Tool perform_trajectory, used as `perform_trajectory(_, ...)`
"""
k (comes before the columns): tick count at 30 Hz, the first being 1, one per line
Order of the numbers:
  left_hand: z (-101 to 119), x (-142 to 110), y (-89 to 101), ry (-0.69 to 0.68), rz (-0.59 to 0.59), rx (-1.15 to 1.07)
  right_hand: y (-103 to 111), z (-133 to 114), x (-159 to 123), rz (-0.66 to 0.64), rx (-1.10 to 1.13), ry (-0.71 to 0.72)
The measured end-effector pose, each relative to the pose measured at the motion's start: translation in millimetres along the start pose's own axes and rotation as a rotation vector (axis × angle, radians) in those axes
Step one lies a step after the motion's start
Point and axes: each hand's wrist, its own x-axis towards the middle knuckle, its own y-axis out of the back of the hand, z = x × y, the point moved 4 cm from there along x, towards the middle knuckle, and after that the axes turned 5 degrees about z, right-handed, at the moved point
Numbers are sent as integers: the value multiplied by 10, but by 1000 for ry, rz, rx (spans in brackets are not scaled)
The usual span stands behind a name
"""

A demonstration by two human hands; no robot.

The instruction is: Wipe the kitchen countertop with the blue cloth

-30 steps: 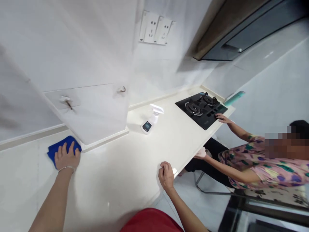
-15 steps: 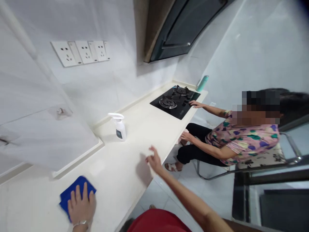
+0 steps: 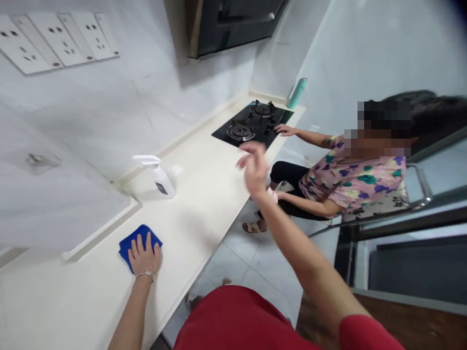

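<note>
My left hand (image 3: 145, 256) lies flat, fingers spread, pressing a blue cloth (image 3: 132, 242) onto the cream countertop (image 3: 204, 194). My right hand (image 3: 254, 167) is raised in the air above the counter's front edge, fingers loosely apart and blurred, holding nothing. A white spray bottle (image 3: 157, 176) stands upright on the counter near the wall, between the cloth and the black gas hob (image 3: 251, 124).
Another person sits on a chair (image 3: 419, 189) at the right, one hand (image 3: 282, 129) on the hob's front edge. A teal bottle (image 3: 296, 93) stands in the far corner. Wall sockets (image 3: 54, 39) sit upper left, a dark range hood (image 3: 237, 19) above the hob.
My right hand left the counter edge and rose into the air toward the hob. My left hand slid the blue cloth away from the wall along the counter. The view swung right.
</note>
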Motion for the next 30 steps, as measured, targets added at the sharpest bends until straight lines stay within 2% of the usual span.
perform_trajectory(5,-23,23,34,34,-50,3,-460,-125,249,-98,74,78)
perform_trajectory(10,-77,-47,27,30,-53,-10,-715,-270,16,-122,70,92)
perform_trajectory(13,-66,-263,3,-15,-15,-1,-748,-273,-99,-104,39,71)
perform_trajectory(17,-10,-676,12,-57,27,-1,-744,-246,-95,-115,20,63)
perform_trajectory(21,-84,-1120,102,-50,1,-19,-731,-217,-121,-146,26,62)
perform_trajectory(23,-219,-1373,165,-23,-32,-18,-724,-199,-157,-155,34,52)
perform_trajectory(26,-557,-1801,277,58,-65,9,-723,-167,-201,-160,43,23)
perform_trajectory(30,-1259,-2322,491,253,-46,69,-731,-154,-227,-177,34,-6)
